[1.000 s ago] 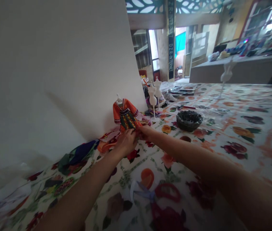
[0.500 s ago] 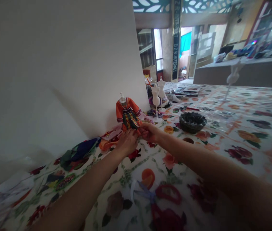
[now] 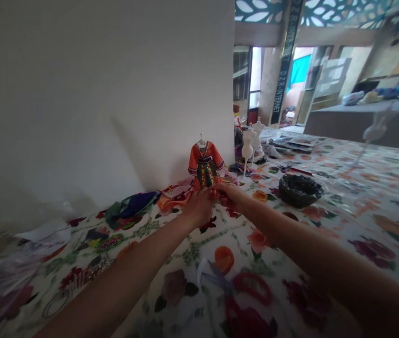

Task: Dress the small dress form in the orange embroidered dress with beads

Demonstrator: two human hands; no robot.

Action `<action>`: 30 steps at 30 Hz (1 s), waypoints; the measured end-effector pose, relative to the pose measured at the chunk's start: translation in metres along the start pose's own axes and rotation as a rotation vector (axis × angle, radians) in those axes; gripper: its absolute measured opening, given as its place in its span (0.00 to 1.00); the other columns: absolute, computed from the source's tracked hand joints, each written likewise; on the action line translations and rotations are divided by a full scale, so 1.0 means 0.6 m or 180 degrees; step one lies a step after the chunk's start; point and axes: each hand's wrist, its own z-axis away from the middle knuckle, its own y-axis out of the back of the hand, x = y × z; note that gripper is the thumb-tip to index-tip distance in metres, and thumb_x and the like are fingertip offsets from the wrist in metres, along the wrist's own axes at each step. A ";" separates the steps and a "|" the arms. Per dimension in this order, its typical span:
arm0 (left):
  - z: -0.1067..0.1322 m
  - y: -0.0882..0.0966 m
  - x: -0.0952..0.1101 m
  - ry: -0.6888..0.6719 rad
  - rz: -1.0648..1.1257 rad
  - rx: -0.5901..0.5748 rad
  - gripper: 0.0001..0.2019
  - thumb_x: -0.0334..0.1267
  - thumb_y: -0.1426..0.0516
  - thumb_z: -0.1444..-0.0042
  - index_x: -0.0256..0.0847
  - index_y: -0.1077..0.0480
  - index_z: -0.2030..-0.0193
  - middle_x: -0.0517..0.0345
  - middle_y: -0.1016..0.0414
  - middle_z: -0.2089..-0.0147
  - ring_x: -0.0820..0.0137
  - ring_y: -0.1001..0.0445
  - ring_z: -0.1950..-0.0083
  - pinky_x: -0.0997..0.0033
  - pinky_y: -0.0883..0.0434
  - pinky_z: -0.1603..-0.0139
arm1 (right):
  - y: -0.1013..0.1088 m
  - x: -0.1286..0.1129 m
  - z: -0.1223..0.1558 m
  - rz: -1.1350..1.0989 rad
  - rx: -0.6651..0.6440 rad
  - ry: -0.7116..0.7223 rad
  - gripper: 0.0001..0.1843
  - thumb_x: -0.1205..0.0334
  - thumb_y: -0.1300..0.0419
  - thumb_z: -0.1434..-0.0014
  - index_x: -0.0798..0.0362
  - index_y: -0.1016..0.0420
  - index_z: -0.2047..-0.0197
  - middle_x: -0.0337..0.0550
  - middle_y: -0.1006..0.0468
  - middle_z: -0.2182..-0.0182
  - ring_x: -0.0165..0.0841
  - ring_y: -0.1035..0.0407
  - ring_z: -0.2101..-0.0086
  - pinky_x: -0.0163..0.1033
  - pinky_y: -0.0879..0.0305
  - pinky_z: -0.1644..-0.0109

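Note:
A small orange doll dress with a dark patterned skirt and trimmed cuffs stands on a white mini mannequin, whose neck knob shows on top, near the wall. At its lower edge my left hand is closed on the hem, seen from the back. My right hand pinches the hem from the right, close beside the left. My fingertips are partly hidden, and so is the stand below the skirt. Red-handled scissors lie on the flowered tablecloth between my forearms.
To the right is a bowl covered in black plastic. Bare white mini mannequins stand beyond the dress, and a blurred one stands farther right. Folded fabrics lie along the wall. Papers are at the left.
The view has turned left, so things appear farther right. The dress now looks straighter and less tilted, with its skirt hanging more evenly. Both hands remain at the hem.

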 end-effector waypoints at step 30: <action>-0.025 0.054 -0.067 0.1784 0.0772 0.0986 0.29 0.35 0.48 0.36 0.29 0.47 0.29 0.39 0.21 0.50 0.53 0.20 0.52 0.56 0.26 0.52 | 0.030 0.018 0.017 0.0833 -0.0078 0.0102 0.09 0.59 0.36 0.42 0.51 0.34 0.67 0.29 0.35 0.82 0.20 0.51 0.87 0.28 0.57 0.86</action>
